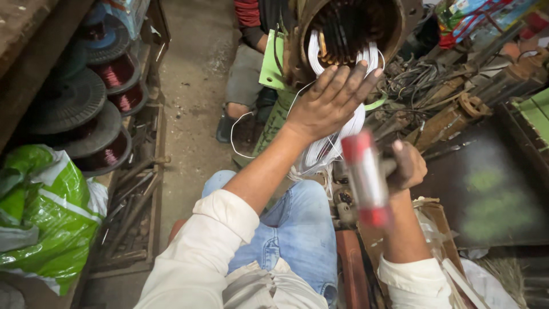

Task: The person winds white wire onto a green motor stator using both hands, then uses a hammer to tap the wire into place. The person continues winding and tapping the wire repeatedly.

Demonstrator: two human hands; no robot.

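Resting flat against the rim of a motor stator housing (349, 28), the left hand (329, 103) has its fingers spread open and grips nothing; the palm lies over a bundle of white sleeved wires (343, 134) that loops out of the housing's mouth.

Item 1: stator housing, rusty brown, round, open end toward the camera, at top centre; dark slots and copper windings show inside.

Item 2: white wire bundle, hanging from the housing down past the left wrist to the person's knee.

Item 3: mallet (366, 177), cylindrical head with a pale barrel and red ends, blurred. The right hand (407, 166) is closed around its handle, below and to the right of the left hand, just beside the wire bundle.

Item 4: green sheet piece (271, 60), standing at the housing's left edge.

Item 5: spools of reddish copper wire (117, 71), stacked at far left, with a green and white plastic bag (43, 212) below them.

Item 6: heap of metal parts and loose wires (452, 86), to the right of the housing.

Item 7: another person's leg in grey trousers (243, 74), seated behind the housing on the concrete floor (194, 68).

Wearer: blue jeans, white sleeves.
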